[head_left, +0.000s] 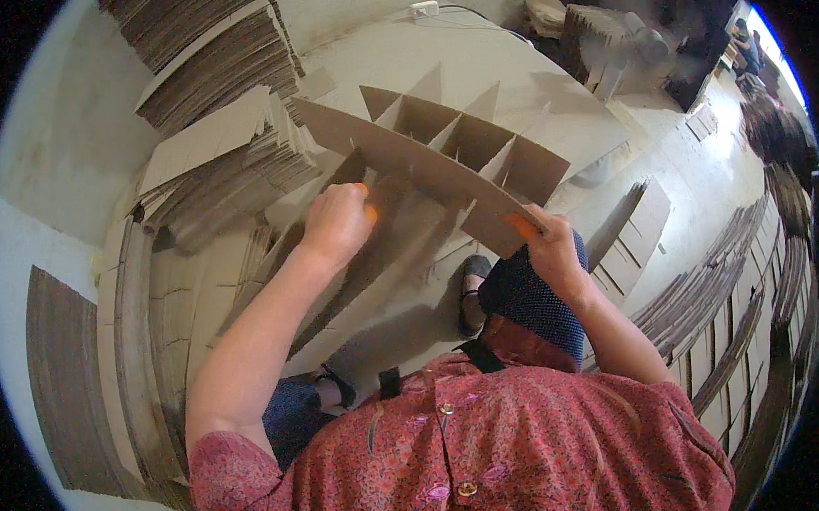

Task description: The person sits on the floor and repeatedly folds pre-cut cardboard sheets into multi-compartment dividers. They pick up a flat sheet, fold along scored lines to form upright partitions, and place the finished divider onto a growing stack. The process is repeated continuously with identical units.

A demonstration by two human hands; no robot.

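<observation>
A cardboard divider [464, 134] of slotted brown strips stands with several open cells on its far side. Its long near strip [405, 155] slants from upper left down to my right hand [551, 249], whose fingers and thumb grip that end. My left hand [340, 224] is closed at the near side of the divider, against a darker cardboard strip [346, 170]. Its fingertips are partly hidden, and the area beside it is blurred. Orange covers show on fingertips of both hands.
Under the divider is a pale table [364, 52] with a white power strip [424, 9] at its far edge. Stacks of cardboard [213, 159] rise at the left. Many slotted cardboard strips [703, 270] lie along the right floor. Far right, people [746, 47] are seen small.
</observation>
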